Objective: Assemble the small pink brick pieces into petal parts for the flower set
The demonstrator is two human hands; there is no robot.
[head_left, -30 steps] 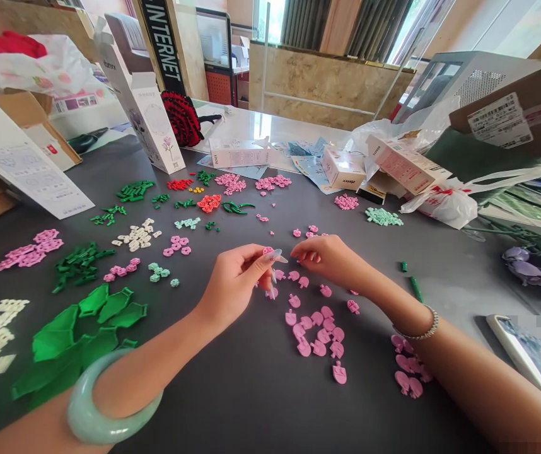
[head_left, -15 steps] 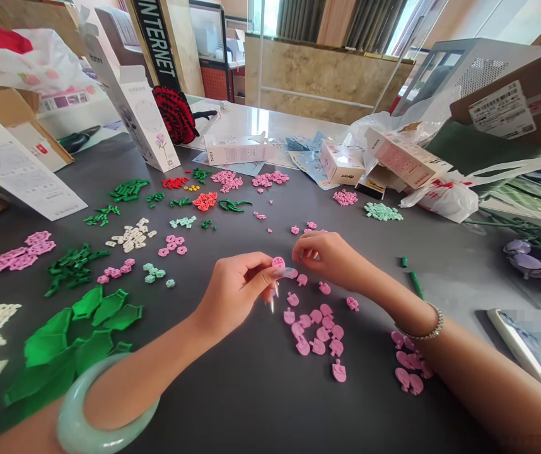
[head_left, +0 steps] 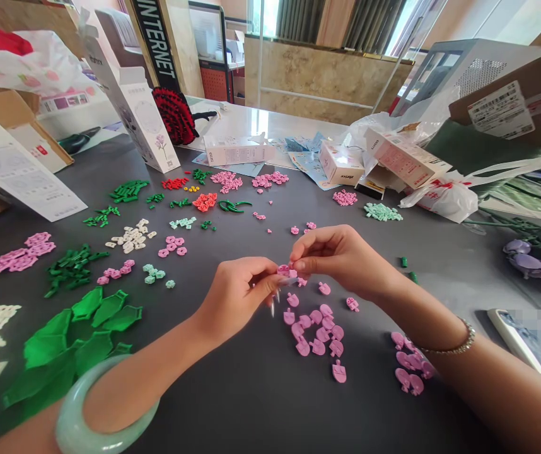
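Over the middle of the dark table, my left hand (head_left: pixel 239 290) pinches a small pink building-block piece (head_left: pixel 284 270) between thumb and fingers. My right hand (head_left: pixel 334 255) is closed too, its thumb and fingertips meeting at the right side of that same piece. Whether a second tiny part sits between the right fingertips is hidden. Below the hands lie several loose pink rounded petal pieces (head_left: pixel 318 347). One pink piece (head_left: pixel 352 304) with parts joined to it lies to their right, and another pink cluster (head_left: pixel 410 362) is near my right forearm.
Big green leaf pieces (head_left: pixel 95 350), dark green parts (head_left: pixel 69 268) and cream pieces (head_left: pixel 133 235) lie at left. Red pieces (head_left: pixel 204 201) and mint pieces (head_left: pixel 383 211) are farther back. A tall white box (head_left: pixel 145 120), plastic bags and a phone (head_left: pixel 519 343) surround the work area.
My right hand has come in to the pink piece, and its fingertips now touch it. The piece has tipped and moved slightly right and down in my left hand.
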